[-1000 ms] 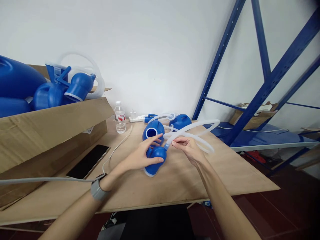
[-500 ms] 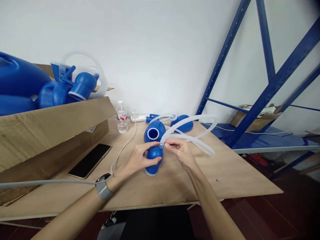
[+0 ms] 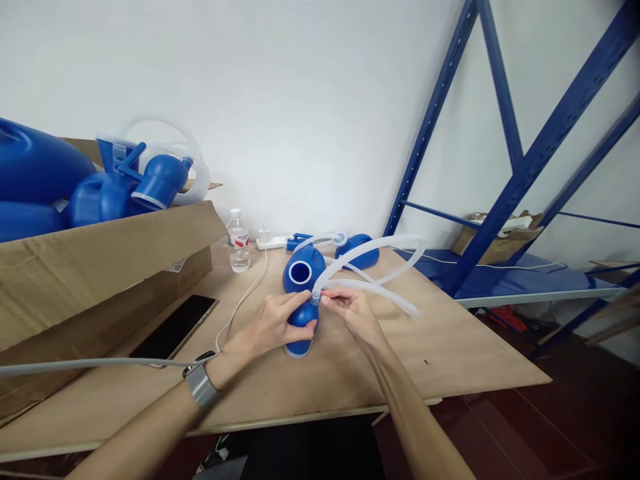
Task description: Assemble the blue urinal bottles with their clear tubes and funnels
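Note:
My left hand (image 3: 277, 323) is wrapped round a blue plastic spout piece (image 3: 304, 321) with a pale rim, which lies on the table. A translucent hose (image 3: 367, 249) rises from the neck of this piece and loops away to the right. At the joint is a small clear, shiny collar (image 3: 315, 298). Thumb and forefinger of my right hand (image 3: 349, 308) pinch at the hose end there; whether they grip the collar itself is hard to see. Just behind stands a blue bottle (image 3: 295, 255), its round white-rimmed mouth facing me.
On the left, a cardboard box (image 3: 115, 250) holds several blue bottles and hoses. A phone (image 3: 175, 327), a water bottle (image 3: 239, 243) and a power strip (image 3: 273, 243) lie nearby. Another blue bottle (image 3: 363, 251) is behind the hose. Blue shelving (image 3: 510, 180) stands right. A cable (image 3: 100, 363) crosses my left wrist.
The whole view has shifted slightly, so the things appear a little lower and further left. Both hands keep nearly the same hold at the joint of hose and spout piece.

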Motion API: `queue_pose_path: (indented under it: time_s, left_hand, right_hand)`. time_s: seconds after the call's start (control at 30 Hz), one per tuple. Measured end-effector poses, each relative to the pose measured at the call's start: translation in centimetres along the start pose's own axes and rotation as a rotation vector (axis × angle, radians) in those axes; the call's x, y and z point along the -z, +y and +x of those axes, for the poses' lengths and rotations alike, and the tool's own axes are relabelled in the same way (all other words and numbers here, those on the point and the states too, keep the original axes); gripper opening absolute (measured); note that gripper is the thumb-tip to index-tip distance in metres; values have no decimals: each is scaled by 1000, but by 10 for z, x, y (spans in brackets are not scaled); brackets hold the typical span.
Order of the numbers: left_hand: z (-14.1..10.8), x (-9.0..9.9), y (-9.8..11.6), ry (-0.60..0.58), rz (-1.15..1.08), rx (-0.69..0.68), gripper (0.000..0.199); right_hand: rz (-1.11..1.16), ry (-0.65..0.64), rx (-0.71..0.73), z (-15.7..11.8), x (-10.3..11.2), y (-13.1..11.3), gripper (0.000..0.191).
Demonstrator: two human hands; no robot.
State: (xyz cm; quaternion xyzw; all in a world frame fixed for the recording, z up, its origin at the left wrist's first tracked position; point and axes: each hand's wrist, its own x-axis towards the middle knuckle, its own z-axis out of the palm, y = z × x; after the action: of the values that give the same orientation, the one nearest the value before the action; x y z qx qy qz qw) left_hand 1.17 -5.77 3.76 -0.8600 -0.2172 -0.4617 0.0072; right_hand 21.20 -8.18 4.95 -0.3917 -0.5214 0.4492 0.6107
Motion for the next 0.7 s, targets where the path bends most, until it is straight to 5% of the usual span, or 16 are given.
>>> queue_pose_path:
  time_s: [0.23, 0.53, 0.7]
  left_hand:
    - [-4, -1, 0, 5, 34, -6, 32]
    - [-5, 2, -2, 7, -5, 4, 23]
    - [-7, -3, -4, -7, -22, 75, 28]
  right_hand:
    - [225, 74, -118, 0, -11, 20, 33]
    - [52, 43, 82, -5, -12, 26, 21]
    - [43, 76, 75, -5, -14, 28, 24]
